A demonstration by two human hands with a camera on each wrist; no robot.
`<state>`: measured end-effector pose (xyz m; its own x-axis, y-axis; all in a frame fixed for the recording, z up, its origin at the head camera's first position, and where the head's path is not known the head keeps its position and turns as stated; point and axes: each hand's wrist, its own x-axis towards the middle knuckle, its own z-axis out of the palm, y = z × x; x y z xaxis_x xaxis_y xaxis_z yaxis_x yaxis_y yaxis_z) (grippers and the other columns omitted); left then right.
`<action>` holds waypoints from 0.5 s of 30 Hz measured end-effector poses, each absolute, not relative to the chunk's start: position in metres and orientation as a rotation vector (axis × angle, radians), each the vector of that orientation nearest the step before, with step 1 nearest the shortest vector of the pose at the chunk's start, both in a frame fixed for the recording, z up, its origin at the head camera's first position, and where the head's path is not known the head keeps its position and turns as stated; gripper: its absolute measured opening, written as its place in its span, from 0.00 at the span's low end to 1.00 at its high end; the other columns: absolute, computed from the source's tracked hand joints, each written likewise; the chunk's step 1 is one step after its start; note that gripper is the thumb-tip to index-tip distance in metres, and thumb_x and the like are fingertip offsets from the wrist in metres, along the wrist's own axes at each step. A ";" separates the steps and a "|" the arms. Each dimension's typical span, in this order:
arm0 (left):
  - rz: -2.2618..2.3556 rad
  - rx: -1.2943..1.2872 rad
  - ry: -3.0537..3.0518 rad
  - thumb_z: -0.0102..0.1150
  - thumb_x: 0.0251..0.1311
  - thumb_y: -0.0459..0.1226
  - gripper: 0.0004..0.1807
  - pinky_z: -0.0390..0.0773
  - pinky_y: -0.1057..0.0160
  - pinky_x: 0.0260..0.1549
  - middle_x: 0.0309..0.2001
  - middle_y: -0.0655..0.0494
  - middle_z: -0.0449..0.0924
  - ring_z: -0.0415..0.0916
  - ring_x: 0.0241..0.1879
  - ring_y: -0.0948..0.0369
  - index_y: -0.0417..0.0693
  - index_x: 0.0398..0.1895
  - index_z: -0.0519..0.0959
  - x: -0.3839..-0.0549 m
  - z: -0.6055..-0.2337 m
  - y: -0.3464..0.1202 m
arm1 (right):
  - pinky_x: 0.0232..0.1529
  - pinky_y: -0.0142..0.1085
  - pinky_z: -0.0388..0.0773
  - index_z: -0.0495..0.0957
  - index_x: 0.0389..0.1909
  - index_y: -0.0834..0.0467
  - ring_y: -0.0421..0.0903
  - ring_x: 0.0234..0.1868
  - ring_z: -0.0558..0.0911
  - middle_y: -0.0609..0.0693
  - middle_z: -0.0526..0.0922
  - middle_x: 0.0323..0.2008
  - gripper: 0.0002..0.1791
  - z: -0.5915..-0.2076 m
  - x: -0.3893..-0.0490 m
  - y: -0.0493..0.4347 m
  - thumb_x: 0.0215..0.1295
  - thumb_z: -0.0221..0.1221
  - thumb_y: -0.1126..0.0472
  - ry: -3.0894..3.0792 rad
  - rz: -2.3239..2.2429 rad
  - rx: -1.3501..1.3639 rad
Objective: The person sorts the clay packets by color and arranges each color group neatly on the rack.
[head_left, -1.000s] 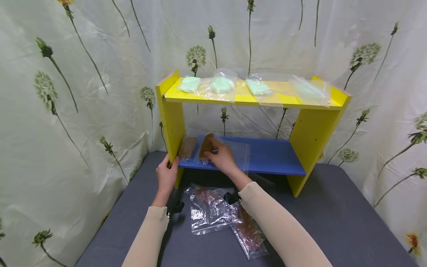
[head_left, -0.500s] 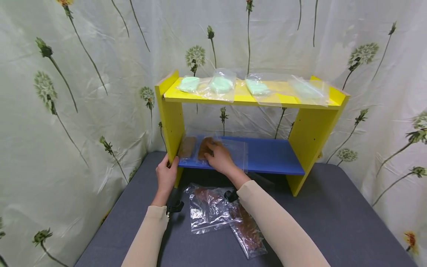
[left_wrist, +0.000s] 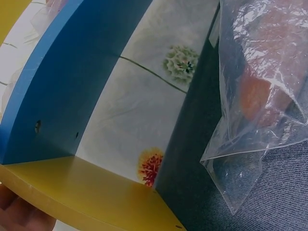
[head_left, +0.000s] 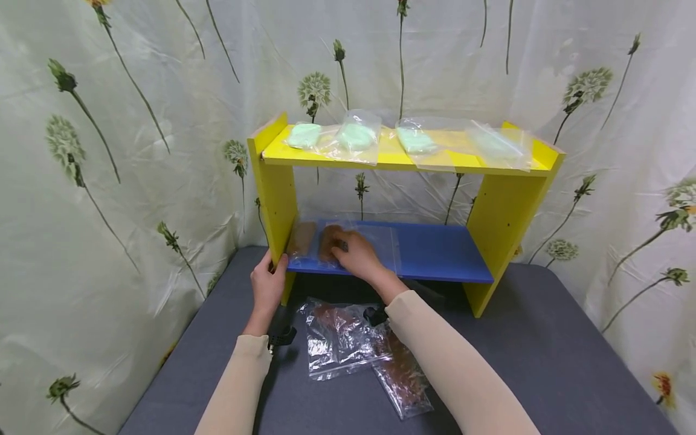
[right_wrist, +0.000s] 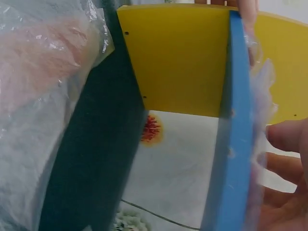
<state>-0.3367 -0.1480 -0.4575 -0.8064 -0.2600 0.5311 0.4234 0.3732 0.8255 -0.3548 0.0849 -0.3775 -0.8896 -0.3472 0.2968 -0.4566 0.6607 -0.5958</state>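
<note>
At the left end of a yellow and blue shelf unit [head_left: 274, 202], my left hand [head_left: 266, 285] grips the yellow side panel, its thumb at the front edge and the other fingers behind. My right hand [head_left: 356, 252] is over the lower blue board [head_left: 435, 249], holding a brown slab in a clear zip bag [head_left: 326, 246] between thumb and fingers. In the right wrist view, the curved fingers [right_wrist: 279, 166] come up to the clear plastic at the board's front edge. A similar bagged brown slab [head_left: 302, 238] lies against the left panel.
Several clear bags with pale green pieces [head_left: 356, 138] line the yellow top board [head_left: 388, 158], some overhanging its front edge. On the dark table [head_left: 544, 362], two bags with reddish-brown contents [head_left: 348, 344] lie overlapping before the unit. A floral curtain [head_left: 163, 121] hangs behind.
The brown slab under my right hand has gone down flatter onto the blue board, and the right fingers have lowered with it. My left hand keeps its grip on the side panel.
</note>
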 end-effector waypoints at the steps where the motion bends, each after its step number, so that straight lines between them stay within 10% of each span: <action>1: -1.472 -0.139 -2.039 0.58 0.72 0.47 0.16 0.79 0.54 0.36 0.41 0.46 0.82 0.78 0.36 0.52 0.46 0.52 0.81 -0.337 -0.458 -0.148 | 0.44 0.49 0.78 0.69 0.72 0.58 0.58 0.44 0.82 0.59 0.73 0.66 0.26 -0.376 -0.354 0.087 0.76 0.55 0.57 -2.704 1.066 0.674; 5: -1.465 -0.143 -2.035 0.58 0.72 0.47 0.17 0.80 0.52 0.37 0.40 0.45 0.83 0.79 0.36 0.52 0.45 0.53 0.81 -0.336 -0.458 -0.149 | 0.28 0.45 0.73 0.67 0.74 0.53 0.52 0.28 0.77 0.60 0.72 0.65 0.28 -0.368 -0.346 0.095 0.76 0.55 0.55 -2.690 1.104 0.686; 15: -1.480 -0.145 -2.029 0.58 0.72 0.48 0.18 0.80 0.48 0.38 0.42 0.45 0.83 0.79 0.36 0.50 0.46 0.54 0.81 -0.337 -0.460 -0.148 | 0.46 0.46 0.80 0.75 0.68 0.45 0.49 0.52 0.80 0.48 0.76 0.63 0.25 -0.365 -0.316 0.125 0.71 0.62 0.54 -2.502 1.169 0.658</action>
